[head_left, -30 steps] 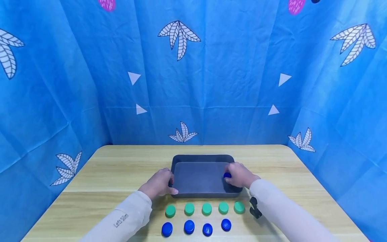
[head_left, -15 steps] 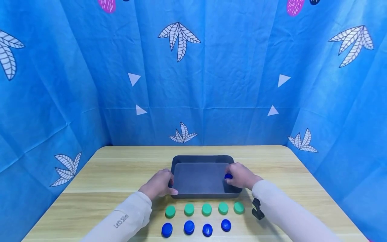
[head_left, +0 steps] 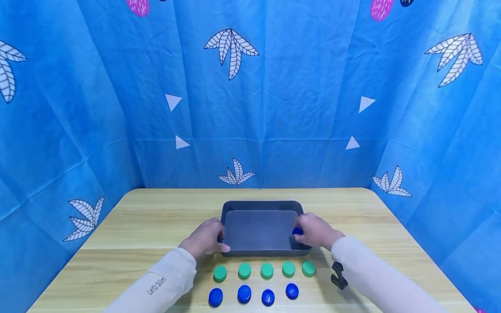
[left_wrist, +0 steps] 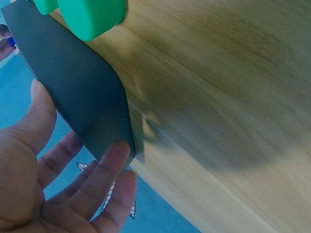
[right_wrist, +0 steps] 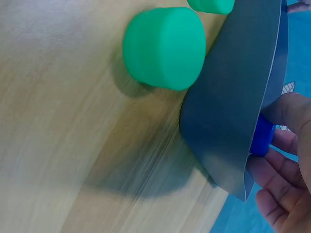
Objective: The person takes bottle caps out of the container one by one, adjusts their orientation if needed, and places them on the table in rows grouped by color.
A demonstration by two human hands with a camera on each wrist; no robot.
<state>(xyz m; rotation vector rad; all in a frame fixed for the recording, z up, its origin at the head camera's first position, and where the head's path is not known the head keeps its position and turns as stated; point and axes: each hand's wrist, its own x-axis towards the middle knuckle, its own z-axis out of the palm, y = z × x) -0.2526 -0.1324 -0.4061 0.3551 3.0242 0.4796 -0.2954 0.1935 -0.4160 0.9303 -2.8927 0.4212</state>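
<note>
A dark grey rectangular tray (head_left: 266,252) sits on the wooden table. My left hand (head_left: 205,237) grips its left end; in the left wrist view the thumb is at the rim and fingertips (left_wrist: 116,151) lie against the outer wall. Inside the right end, my right hand (head_left: 316,230) pinches a blue bottle cap (head_left: 297,231). The right wrist view shows that cap between thumb and fingers, just behind the tray's rim, which partly hides it.
Several green caps (head_left: 267,271) stand in a row in front of the tray. Nearer to me lies a row of several blue caps (head_left: 244,294). A blue patterned cloth (head_left: 266,108) hangs behind and on both sides of the table (head_left: 156,213).
My right hand has shifted slightly right and toward me within the tray, carrying the blue cap. The left hand stays at the tray's left end.
</note>
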